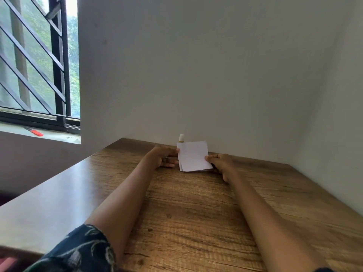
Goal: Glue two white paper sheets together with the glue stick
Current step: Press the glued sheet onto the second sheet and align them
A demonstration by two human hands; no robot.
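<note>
wood table (196, 213) against white wall (196, 75); barred window (35, 65) left.

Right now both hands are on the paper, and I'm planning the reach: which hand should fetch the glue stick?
Left, probably. The glue stick stands by the wall behind the paper sheets' left corner, just beyond the left hand. The right hand would have to cross over the sheets.
</note>
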